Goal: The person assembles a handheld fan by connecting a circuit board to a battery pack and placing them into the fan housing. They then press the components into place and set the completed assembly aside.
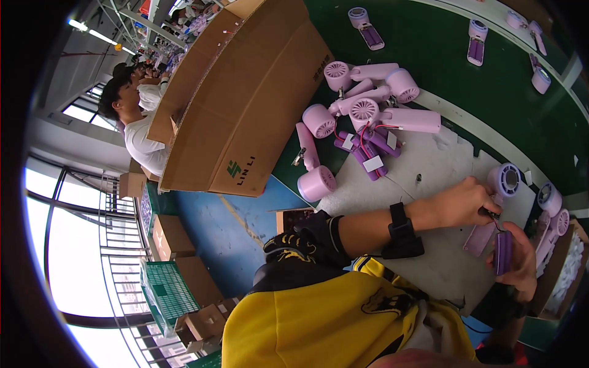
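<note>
My left hand reaches across from the left, fingers pinched on a small dark part with thin wires. My right hand holds a purple battery pack upright between thumb and fingers, close below the left fingertips. Beneath both hands lies a pink handheld fan; its round head shows above the left hand, and its handle shows partly below. Further left on the grey-white work mat sit several loose purple battery packs with red wires and white labels.
Several pink fans are piled beyond the mat. A tall cardboard box stands left. More fans lie on the green surface at the back. At right are further fans and a box of white pieces. Another person sits beyond the box.
</note>
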`<state>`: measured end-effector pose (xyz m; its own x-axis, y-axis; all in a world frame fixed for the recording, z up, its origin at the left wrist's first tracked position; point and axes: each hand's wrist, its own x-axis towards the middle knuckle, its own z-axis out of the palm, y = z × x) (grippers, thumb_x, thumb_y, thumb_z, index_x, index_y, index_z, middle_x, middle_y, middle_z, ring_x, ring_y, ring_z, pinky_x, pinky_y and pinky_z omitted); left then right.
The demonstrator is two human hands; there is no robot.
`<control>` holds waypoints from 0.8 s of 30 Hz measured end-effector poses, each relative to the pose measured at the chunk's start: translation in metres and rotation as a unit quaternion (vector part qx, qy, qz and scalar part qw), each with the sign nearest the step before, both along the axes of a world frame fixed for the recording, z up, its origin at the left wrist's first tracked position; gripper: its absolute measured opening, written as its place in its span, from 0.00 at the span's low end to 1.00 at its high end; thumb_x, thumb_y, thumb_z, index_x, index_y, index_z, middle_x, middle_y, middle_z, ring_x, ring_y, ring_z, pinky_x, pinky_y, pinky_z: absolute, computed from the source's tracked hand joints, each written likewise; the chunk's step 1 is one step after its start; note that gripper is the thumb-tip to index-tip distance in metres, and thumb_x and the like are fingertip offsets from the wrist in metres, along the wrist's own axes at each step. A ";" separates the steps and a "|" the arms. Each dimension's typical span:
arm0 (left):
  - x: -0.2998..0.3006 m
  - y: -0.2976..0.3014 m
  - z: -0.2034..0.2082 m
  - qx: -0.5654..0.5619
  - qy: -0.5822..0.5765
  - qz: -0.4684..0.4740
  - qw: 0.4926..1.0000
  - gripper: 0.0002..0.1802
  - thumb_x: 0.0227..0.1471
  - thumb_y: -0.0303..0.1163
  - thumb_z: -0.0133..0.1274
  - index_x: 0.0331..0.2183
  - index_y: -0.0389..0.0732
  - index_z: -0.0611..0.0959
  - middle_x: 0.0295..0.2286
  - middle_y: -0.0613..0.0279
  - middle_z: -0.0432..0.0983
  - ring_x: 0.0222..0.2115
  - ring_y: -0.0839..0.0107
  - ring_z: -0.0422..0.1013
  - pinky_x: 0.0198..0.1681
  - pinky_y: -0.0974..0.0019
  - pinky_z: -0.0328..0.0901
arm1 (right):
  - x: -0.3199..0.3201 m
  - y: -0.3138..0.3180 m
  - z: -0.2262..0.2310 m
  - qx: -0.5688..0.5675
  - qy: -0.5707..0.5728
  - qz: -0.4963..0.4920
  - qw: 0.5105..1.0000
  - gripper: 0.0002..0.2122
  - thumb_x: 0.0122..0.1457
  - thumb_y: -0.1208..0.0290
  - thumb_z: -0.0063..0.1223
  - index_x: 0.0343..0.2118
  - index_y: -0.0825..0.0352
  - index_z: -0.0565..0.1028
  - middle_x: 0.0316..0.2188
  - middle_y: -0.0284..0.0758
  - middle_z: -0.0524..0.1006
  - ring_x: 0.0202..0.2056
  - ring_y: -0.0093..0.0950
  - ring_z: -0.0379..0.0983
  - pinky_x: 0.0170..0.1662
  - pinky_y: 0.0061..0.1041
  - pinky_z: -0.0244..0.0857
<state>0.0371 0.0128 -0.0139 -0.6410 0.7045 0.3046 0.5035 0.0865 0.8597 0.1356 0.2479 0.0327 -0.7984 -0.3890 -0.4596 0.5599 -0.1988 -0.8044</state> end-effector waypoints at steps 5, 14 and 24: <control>0.003 -0.002 0.005 -0.030 0.009 -0.005 1.000 0.15 0.43 0.27 0.61 0.38 0.40 0.84 0.33 0.45 0.76 0.32 0.49 0.75 0.35 0.56 0.70 | -0.005 0.007 -0.007 0.080 0.053 0.014 0.995 0.45 0.26 0.79 0.70 0.56 0.69 0.63 0.45 0.34 0.70 0.43 0.30 0.72 0.46 0.29 0.68; 0.003 -0.006 0.012 -0.062 0.030 -0.025 0.997 0.15 0.48 0.29 0.57 0.41 0.40 0.82 0.37 0.44 0.75 0.35 0.47 0.74 0.38 0.55 0.70 | -0.004 -0.005 -0.013 0.191 0.187 0.054 0.962 0.37 0.26 0.75 0.70 0.48 0.69 0.69 0.43 0.32 0.71 0.45 0.27 0.69 0.48 0.27 0.64; -0.002 -0.011 0.015 -0.068 0.014 -0.051 0.996 0.14 0.51 0.29 0.54 0.42 0.39 0.81 0.37 0.43 0.75 0.35 0.47 0.74 0.37 0.55 0.70 | 0.008 -0.040 -0.018 0.406 0.375 0.049 0.832 0.35 0.27 0.80 0.70 0.46 0.69 0.69 0.46 0.42 0.72 0.46 0.36 0.70 0.50 0.31 0.65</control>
